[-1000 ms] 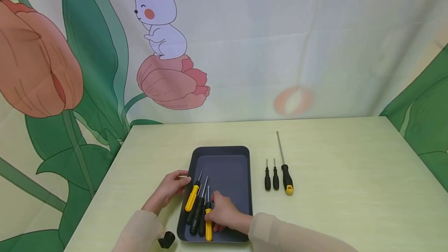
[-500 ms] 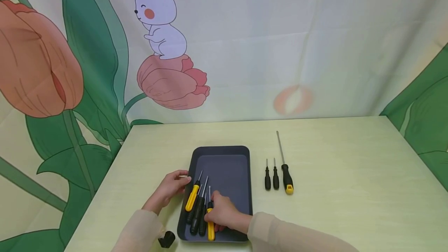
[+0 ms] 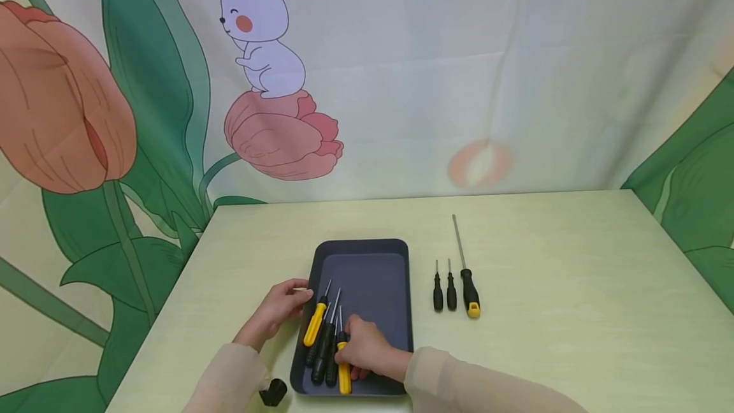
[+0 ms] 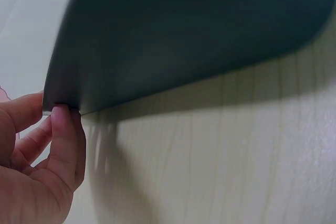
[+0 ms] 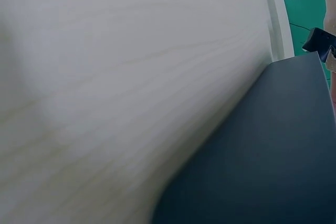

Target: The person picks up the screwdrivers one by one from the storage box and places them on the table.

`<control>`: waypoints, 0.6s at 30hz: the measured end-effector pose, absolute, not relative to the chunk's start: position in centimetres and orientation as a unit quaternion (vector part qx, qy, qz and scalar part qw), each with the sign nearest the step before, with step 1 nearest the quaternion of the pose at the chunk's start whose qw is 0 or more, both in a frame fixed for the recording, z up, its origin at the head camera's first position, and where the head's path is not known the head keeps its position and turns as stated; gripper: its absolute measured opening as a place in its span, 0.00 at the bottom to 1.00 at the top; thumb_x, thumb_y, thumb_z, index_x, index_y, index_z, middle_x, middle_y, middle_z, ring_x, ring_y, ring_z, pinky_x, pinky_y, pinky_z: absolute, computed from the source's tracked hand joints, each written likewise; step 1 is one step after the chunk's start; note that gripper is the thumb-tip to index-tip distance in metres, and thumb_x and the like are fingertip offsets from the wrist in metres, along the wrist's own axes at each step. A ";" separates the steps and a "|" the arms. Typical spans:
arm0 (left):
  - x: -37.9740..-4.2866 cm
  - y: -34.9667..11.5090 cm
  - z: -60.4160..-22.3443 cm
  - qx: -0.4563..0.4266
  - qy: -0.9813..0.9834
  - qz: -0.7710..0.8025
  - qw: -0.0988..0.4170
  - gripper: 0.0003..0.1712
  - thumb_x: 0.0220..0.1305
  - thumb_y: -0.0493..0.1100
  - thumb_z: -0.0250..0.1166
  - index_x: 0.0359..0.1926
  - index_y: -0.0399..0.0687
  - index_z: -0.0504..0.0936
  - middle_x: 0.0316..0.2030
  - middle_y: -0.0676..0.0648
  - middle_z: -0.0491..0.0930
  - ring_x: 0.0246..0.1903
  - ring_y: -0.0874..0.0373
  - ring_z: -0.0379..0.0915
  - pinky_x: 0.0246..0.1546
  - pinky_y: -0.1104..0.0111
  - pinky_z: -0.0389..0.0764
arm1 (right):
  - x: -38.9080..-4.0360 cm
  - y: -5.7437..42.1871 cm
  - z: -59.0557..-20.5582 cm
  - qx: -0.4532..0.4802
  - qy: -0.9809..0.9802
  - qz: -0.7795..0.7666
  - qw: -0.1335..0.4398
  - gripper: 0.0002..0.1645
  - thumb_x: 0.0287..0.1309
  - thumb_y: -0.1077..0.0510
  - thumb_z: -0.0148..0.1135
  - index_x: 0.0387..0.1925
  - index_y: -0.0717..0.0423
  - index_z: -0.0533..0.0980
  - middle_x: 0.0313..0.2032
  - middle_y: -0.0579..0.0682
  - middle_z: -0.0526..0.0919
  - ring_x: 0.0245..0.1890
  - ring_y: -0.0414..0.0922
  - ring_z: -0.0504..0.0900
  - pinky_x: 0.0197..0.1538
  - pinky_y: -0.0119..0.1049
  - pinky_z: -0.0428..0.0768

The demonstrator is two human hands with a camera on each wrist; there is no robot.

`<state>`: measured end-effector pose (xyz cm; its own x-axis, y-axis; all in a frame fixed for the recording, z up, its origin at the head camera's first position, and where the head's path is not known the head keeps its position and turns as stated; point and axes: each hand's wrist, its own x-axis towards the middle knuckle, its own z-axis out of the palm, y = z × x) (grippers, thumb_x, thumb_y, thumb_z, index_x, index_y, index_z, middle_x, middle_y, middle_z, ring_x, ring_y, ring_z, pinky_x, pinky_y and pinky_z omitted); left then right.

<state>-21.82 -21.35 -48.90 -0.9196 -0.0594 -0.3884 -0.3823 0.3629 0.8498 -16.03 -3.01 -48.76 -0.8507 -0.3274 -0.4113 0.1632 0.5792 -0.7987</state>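
Observation:
A dark blue-grey tray (image 3: 373,273) stands on the table, with several screwdrivers at its left side. My left hand (image 3: 276,308) pinches the tray's left rim; the left wrist view shows the fingertips against the tray wall (image 4: 184,40). Inside the tray, my right hand (image 3: 367,346) holds a yellow-handled screwdriver (image 3: 345,378) by its handle, tip pointing away from me. To its left lie black-handled screwdrivers (image 3: 320,365) and another yellow-handled screwdriver (image 3: 315,327). The right wrist view has only the tray's outer side (image 5: 262,145), with the right hand hidden.
Right of the tray, two small black screwdrivers (image 3: 438,292) and a long black-and-yellow screwdriver (image 3: 470,292) lie side by side on the pale table (image 3: 562,311). A black device (image 3: 273,392) sits at the left wrist. Behind the table hangs a printed cloth (image 3: 401,69).
The yellow-handled screwdriver in my right hand shifts slightly right, then slightly back left. My left hand stays at the tray rim.

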 end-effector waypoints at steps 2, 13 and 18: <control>-21.8 -21.3 -48.9 -0.138 0.812 0.548 0.147 0.22 0.59 0.40 0.56 0.53 0.36 0.69 0.41 0.39 0.73 0.30 0.58 0.69 0.31 0.71 0.74 | -16.1 -3.0 -48.8 -0.047 0.848 -0.454 0.270 0.20 0.38 0.64 0.66 0.31 0.57 0.64 0.16 0.53 0.74 0.04 0.40 0.68 0.09 0.33 0.69; -21.9 -21.3 -48.8 -0.139 0.812 0.547 0.148 0.21 0.59 0.40 0.56 0.53 0.36 0.69 0.41 0.39 0.73 0.30 0.58 0.69 0.30 0.72 0.73 | -15.7 -3.1 -48.4 -0.052 0.861 -0.436 0.256 0.19 0.37 0.63 0.67 0.31 0.56 0.65 0.13 0.51 0.74 0.06 0.40 0.69 0.11 0.33 0.70; -21.9 -21.2 -48.8 -0.142 0.811 0.547 0.150 0.21 0.60 0.40 0.56 0.54 0.36 0.68 0.42 0.39 0.73 0.30 0.58 0.69 0.30 0.72 0.74 | -15.6 -3.1 -48.5 -0.064 0.865 -0.433 0.246 0.20 0.37 0.64 0.67 0.34 0.58 0.66 0.15 0.50 0.74 0.06 0.40 0.70 0.11 0.32 0.70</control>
<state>-21.89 -21.25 -48.77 -0.9147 -0.0659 -0.3988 -0.3943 0.3622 0.8446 -15.56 -3.12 -48.52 -0.8711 -0.3242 -0.3689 0.1013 0.6164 -0.7809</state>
